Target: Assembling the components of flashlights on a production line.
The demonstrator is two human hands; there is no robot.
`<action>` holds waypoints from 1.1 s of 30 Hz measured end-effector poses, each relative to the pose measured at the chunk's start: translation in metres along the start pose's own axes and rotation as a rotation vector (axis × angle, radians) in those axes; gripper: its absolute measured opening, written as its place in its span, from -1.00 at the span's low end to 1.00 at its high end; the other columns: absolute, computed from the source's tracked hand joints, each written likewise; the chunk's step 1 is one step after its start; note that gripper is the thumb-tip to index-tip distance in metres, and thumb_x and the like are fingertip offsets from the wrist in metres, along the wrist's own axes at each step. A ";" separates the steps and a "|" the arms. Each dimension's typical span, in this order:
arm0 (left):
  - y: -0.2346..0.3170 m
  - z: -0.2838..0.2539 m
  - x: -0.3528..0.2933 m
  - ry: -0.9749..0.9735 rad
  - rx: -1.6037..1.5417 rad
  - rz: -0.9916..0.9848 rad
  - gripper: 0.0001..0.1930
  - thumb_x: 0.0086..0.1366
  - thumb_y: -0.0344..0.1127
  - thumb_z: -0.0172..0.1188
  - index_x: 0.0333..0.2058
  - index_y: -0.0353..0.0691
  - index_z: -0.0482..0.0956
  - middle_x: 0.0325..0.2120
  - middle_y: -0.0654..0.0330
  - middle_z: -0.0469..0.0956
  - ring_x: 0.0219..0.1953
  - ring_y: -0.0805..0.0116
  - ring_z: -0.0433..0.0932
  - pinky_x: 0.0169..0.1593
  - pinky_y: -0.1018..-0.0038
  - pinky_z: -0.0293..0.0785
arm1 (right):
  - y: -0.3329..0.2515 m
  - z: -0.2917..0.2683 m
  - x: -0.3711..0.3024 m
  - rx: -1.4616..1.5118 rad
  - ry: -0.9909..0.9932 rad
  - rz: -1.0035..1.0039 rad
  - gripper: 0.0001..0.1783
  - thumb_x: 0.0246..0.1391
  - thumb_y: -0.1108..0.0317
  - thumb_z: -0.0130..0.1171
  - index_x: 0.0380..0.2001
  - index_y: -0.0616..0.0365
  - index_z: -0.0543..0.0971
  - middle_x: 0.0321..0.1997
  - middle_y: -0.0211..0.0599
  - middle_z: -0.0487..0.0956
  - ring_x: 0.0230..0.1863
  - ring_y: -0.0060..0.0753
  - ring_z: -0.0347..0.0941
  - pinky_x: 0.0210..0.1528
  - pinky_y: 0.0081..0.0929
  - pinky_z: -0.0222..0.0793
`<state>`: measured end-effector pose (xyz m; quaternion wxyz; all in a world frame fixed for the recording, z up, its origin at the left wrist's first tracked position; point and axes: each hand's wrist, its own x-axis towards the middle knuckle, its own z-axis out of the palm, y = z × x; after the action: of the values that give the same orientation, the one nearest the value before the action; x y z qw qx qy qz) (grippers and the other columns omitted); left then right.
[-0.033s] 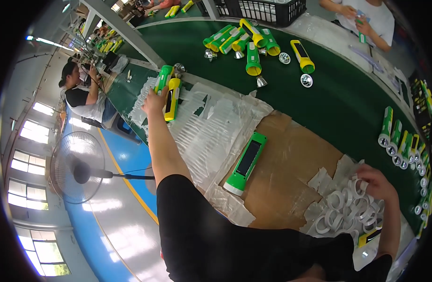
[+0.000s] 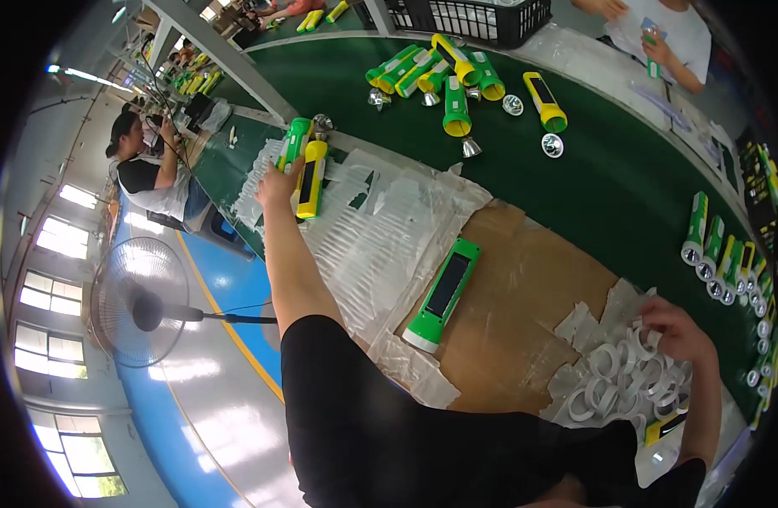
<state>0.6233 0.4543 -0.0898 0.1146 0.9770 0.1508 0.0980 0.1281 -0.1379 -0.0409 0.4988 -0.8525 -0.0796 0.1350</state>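
At your one o'clock, a co-worker's hand (image 2: 612, 9) has drawn away — toward ten — from a green piece (image 2: 653, 69) (now apart).

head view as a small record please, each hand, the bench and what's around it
left hand: at a green flashlight, beside a yellow flashlight; grip unclear
right hand: fingers at the upper edge of a pile of white rings; grip unclear
between hands: second green flashlight with a dark panel, lying on brown cardboard
green surface: grouped flashlights and loose silver reflectors
far left: standing fan, seated co-worker
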 end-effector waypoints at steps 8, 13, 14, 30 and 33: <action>-0.029 -0.040 -0.032 -0.088 -0.422 -0.157 -0.18 -0.22 0.33 0.33 -0.26 -0.44 0.64 -0.33 0.01 0.64 -0.23 0.19 0.62 -0.15 0.34 0.48 | -0.039 0.000 0.012 -0.218 0.273 0.133 -0.51 -0.13 0.57 0.27 -0.03 0.12 0.52 -0.20 -0.38 0.38 -0.48 -0.63 0.27 -0.47 -0.67 0.21; 0.016 -0.066 -0.098 -0.274 -0.675 0.144 -0.30 -0.12 0.19 0.37 -0.24 -0.40 0.61 -0.46 0.13 0.60 -0.43 0.34 0.57 -0.30 0.46 0.43 | -0.040 0.011 0.008 -0.221 0.316 0.139 -0.54 -0.09 0.56 0.25 -0.03 0.11 0.53 -0.19 -0.37 0.39 -0.46 -0.62 0.31 -0.45 -0.67 0.25; 0.028 -0.063 -0.108 -0.279 -0.682 0.154 -0.30 -0.12 0.19 0.37 -0.24 -0.40 0.61 -0.46 0.13 0.60 -0.43 0.34 0.57 -0.30 0.46 0.43 | -0.045 0.014 0.010 -0.240 0.281 0.137 -0.55 -0.08 0.56 0.25 -0.03 0.11 0.53 -0.18 -0.36 0.40 -0.46 -0.61 0.33 -0.44 -0.66 0.27; 0.063 -0.010 -0.126 -0.229 0.178 0.515 0.17 -0.33 0.52 0.32 0.02 -0.52 0.44 0.03 -0.38 0.36 0.04 -0.15 0.48 0.08 0.18 0.44 | -0.064 0.078 -0.127 -0.160 0.712 0.261 -0.69 0.00 0.43 0.25 -0.12 0.18 0.55 -0.29 -0.42 0.47 -0.43 -0.62 0.37 -0.40 -0.64 0.27; 0.071 -0.001 -0.133 -0.171 0.115 0.428 0.15 -0.33 0.51 0.33 0.03 -0.47 0.45 0.03 -0.25 0.42 0.05 -0.08 0.49 0.08 0.17 0.44 | -0.051 0.094 -0.161 -0.166 0.927 0.283 -0.73 0.11 0.35 0.21 -0.12 0.18 0.55 -0.28 -0.48 0.49 -0.39 -0.67 0.37 -0.39 -0.63 0.28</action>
<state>0.5183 0.3463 -0.0914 0.0475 0.9964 -0.0645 0.0283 -0.0541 -0.0787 -0.0161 0.3888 -0.8622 0.2568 -0.1988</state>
